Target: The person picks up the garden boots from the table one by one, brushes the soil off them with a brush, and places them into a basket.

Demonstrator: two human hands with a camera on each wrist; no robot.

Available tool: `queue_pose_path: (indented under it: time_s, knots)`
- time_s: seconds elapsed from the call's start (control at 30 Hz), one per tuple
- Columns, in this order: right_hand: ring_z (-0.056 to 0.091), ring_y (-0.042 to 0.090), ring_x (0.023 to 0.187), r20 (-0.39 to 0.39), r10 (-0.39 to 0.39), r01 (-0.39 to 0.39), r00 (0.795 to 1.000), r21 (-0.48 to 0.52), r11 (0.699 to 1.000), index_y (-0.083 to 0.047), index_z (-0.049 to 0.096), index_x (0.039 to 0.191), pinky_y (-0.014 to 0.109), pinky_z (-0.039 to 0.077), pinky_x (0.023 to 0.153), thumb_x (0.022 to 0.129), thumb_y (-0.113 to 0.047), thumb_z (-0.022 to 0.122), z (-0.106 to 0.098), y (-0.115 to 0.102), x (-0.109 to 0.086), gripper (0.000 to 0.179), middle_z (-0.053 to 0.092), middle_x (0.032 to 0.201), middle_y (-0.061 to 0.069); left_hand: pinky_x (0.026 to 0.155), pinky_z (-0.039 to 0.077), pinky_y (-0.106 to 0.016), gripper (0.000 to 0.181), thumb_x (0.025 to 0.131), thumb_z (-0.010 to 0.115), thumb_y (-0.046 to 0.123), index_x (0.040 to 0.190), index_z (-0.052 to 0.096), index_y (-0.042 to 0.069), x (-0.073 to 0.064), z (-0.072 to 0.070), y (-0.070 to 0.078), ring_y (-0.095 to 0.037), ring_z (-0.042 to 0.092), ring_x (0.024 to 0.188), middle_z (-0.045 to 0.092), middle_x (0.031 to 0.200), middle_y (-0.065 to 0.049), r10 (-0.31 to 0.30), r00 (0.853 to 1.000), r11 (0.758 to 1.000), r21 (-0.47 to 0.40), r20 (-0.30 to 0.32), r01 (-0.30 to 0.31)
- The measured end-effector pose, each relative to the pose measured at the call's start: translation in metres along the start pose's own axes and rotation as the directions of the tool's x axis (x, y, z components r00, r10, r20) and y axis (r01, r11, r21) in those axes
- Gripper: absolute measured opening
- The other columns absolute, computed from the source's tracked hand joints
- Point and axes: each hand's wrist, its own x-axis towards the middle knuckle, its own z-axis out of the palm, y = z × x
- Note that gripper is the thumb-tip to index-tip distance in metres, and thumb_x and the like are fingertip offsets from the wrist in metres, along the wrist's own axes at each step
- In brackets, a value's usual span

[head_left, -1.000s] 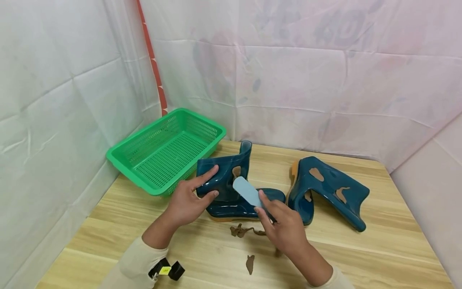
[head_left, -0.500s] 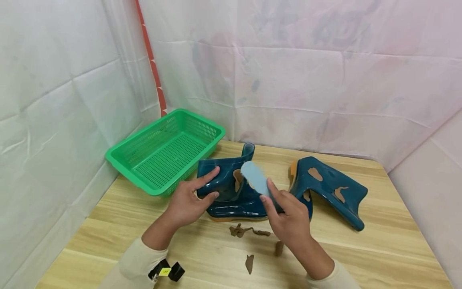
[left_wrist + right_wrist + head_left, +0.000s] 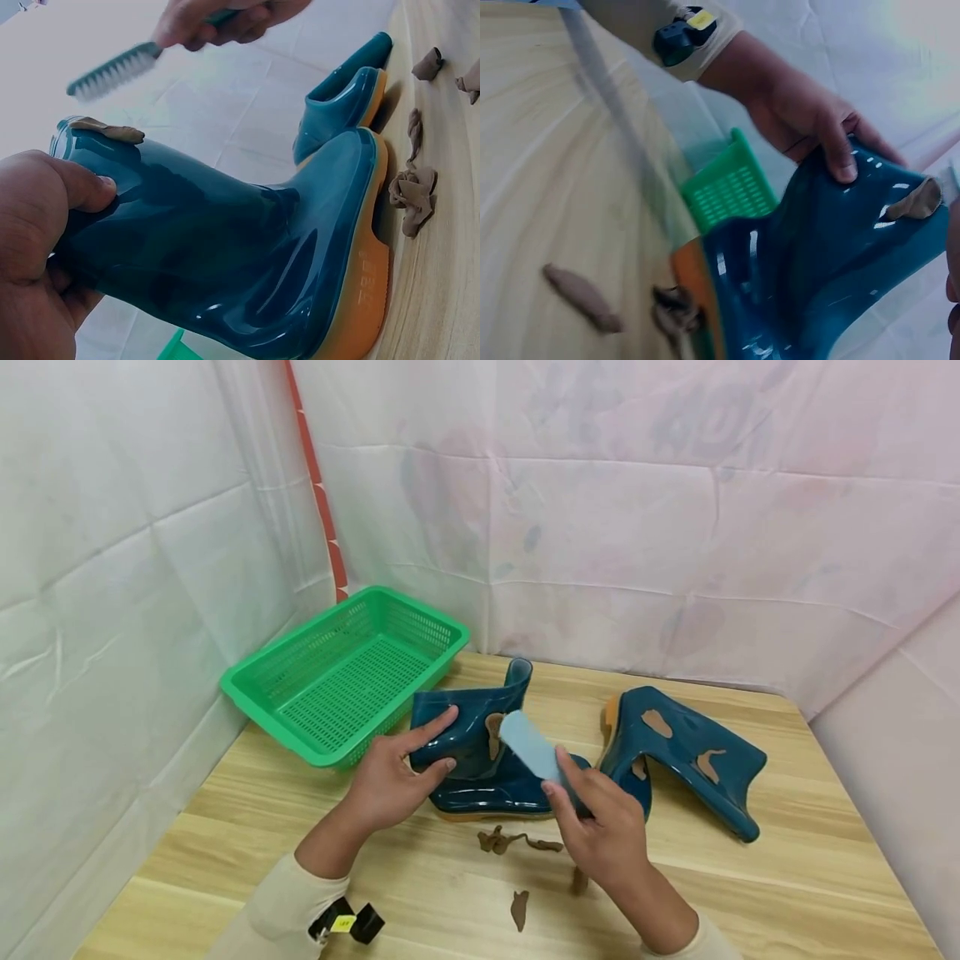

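The boot point(image 3: 465, 743) stands on the table point(image 3: 262, 827) on its orange sole, with its toe to the right. The left hand point(image 3: 393, 777) holds the boot by its leg, thumb on one side and fingers on the other. The right hand point(image 3: 600, 827) has its fingers wrapped tight on the brush point(image 3: 528, 747). The brush is up close to the boot, by a brown patch point(image 3: 493, 735) high on its leg. In the left wrist view there is a gap between the bristles and the patch, so they do not touch.

The other boot point(image 3: 690, 752) lies down to the right of the boot, with brown spots point(image 3: 657, 722) on it. In front of the boot, a wiggly brown strip point(image 3: 517, 841) and a small brown flake point(image 3: 520, 910) lie on the table. A brown lump point(image 3: 580, 882) is there too, partly behind the right hand. The green basket point(image 3: 341, 697) sits to the left of the boot and a bit behind it. White cloth point(image 3: 600, 535) hangs behind the boot.
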Motion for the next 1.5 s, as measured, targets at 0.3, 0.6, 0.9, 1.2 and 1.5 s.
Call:
queue_pose_path:
  time_s: [0.3,0.6,0.9,1.2,1.5]
  knots:
    - [0.053,0.009,0.058,0.135,0.073,-0.071,0.988,-0.019,0.997,0.006,0.068,0.129,0.016,0.036,0.049,0.107,-0.039,0.054,0.003,-0.003,-0.003,0.052,0.071,0.085,0.009,0.037,0.032,-0.028,0.066,0.094,0.076,0.009,0.153,0.051,0.026,-0.001,0.001,0.001,-0.006,0.028,0.032,0.034,0.043,0.012,-0.011,1.0,1.0,0.0,0.005,0.011]
    - [0.053,0.014,0.055,0.027,-0.003,0.003,1.0,-0.002,1.0,0.008,0.069,0.126,0.02,0.037,0.047,0.105,-0.033,0.06,0.0,-0.003,-0.002,0.047,0.07,0.08,0.011,0.038,0.033,-0.028,0.066,0.093,0.076,0.009,0.152,0.052,0.026,0.001,0.0,0.001,-0.006,0.028,0.032,0.035,0.043,0.012,-0.001,1.0,1.0,0.001,0.008,0.001]
    - [0.048,0.009,0.056,0.093,0.048,-0.048,0.995,-0.003,0.999,0.008,0.067,0.129,0.016,0.034,0.049,0.106,-0.036,0.056,0.004,-0.002,-0.002,0.051,0.069,0.082,0.008,0.038,0.033,-0.027,0.066,0.093,0.077,0.009,0.152,0.051,0.025,0.001,0.001,0.002,-0.004,0.028,0.033,0.036,0.044,0.014,0.021,1.0,0.999,0.03,0.017,-0.021]
    - [0.054,0.013,0.056,0.063,0.0,0.001,0.998,-0.02,1.0,0.009,0.07,0.124,0.019,0.038,0.048,0.106,-0.035,0.058,0.001,-0.004,-0.006,0.049,0.071,0.082,0.01,0.038,0.033,-0.027,0.065,0.093,0.077,0.009,0.151,0.053,0.025,0.002,0.0,0.003,-0.004,0.028,0.033,0.035,0.044,0.014,0.017,1.0,0.999,0.035,0.011,-0.017]
    - [0.054,0.013,0.057,0.077,0.051,-0.048,0.996,-0.038,0.998,0.006,0.068,0.129,0.019,0.038,0.049,0.107,-0.037,0.057,0.001,-0.003,0.0,0.049,0.07,0.084,0.009,0.038,0.033,-0.027,0.066,0.093,0.076,0.009,0.152,0.052,0.025,0.001,0.001,0.003,-0.004,0.028,0.033,0.034,0.044,0.014,0.003,1.0,1.0,0.029,0.014,-0.004]
